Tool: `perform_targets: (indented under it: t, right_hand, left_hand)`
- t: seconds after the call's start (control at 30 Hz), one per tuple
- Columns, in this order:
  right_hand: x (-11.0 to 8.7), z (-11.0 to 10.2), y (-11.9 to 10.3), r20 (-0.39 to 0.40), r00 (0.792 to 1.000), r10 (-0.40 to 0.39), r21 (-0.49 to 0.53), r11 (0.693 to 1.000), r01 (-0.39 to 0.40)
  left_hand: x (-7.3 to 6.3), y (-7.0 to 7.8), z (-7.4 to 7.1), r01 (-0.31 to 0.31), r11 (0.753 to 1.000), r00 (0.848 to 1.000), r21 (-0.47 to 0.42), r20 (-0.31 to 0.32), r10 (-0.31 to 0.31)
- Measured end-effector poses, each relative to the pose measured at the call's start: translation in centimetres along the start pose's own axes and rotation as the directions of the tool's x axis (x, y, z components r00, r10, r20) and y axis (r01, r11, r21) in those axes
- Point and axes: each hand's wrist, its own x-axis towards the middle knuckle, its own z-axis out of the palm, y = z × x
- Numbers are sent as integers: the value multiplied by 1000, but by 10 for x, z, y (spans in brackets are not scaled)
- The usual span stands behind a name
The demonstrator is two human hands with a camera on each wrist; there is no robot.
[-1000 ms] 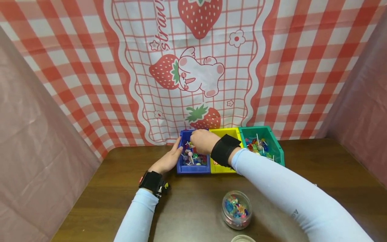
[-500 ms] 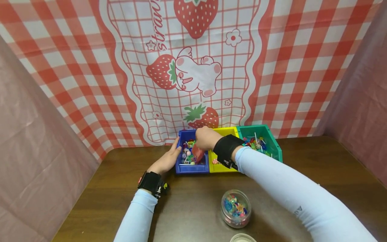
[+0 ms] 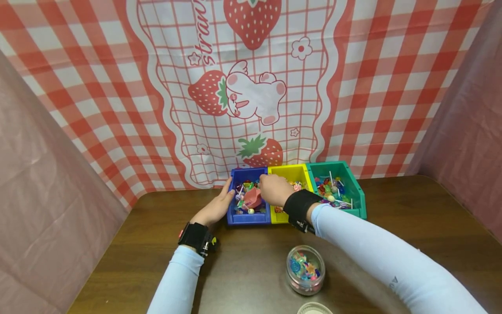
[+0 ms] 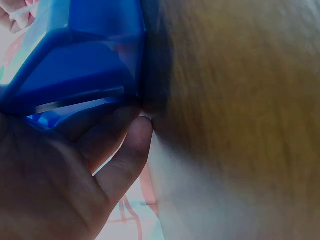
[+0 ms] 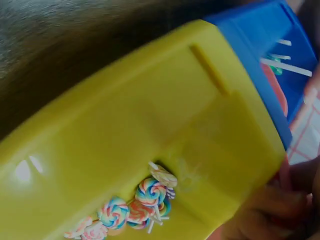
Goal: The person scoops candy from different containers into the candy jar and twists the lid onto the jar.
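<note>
My right hand (image 3: 276, 190) grips the handle of a pink scoop (image 3: 252, 198) over the edge between the blue bin (image 3: 249, 219) and the yellow bin (image 3: 288, 168). The scoop's bowl is inside the blue bin, among small lollipops and coloured beads. Curled fingers of that hand show in the right wrist view, beside a pink piece of the scoop (image 5: 274, 89). My left hand (image 3: 215, 208) rests against the blue bin's outer left wall with fingers extended. In the left wrist view its thumb (image 4: 131, 152) lies below the blue wall, and the fingertips are partly hidden.
Swirl lollipop pieces (image 5: 114, 212) lie in the yellow bin. The green bin (image 3: 358, 192) on the right holds mixed beads and lollipops. Nearer on the wooden table (image 3: 243, 270) stands a clear jar of colourful charms (image 3: 305, 270); a round pale lid (image 3: 313, 308) is at the frame's bottom. A checked curtain hangs behind.
The right hand has moved right from above the blue bin toward the yellow one. The pink scoop, hidden at first, has come into sight in the blue bin. The left hand stays against the wall.
</note>
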Motion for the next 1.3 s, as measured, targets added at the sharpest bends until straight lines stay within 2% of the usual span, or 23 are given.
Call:
perform_targets:
  t: [0.1,0.23,0.4,0.77,1.0,1.17,1.3]
  right_hand:
    - [-2,4,-1,-50,998,-22,-69,997,18]
    - [-7,4,2,-8,999,-49,-96,994,48]
    - [-12,-4,6,73,994,-78,-34,996,80]
    - [-19,-10,16,107,993,-51,58,997,45]
    - [-20,-5,15,62,995,-82,50,996,79]
    - [-21,6,7,-16,987,-159,-55,986,158]
    - [-21,13,5,-52,984,-173,-125,978,166]
  left_hand:
    - [0,0,0,1,1000,1000,3,-3,-1]
    - [1,-1,0,5,1000,1000,2,-7,-5]
    - [1,-1,0,5,1000,1000,-1,-7,-5]
    - [2,4,3,-10,1000,1000,-23,-5,10]
    - [1,2,1,-12,1000,1000,2,-9,12]
    - [0,1,1,-12,1000,1000,9,-2,12]
    - [0,0,2,-9,1000,1000,2,0,9]
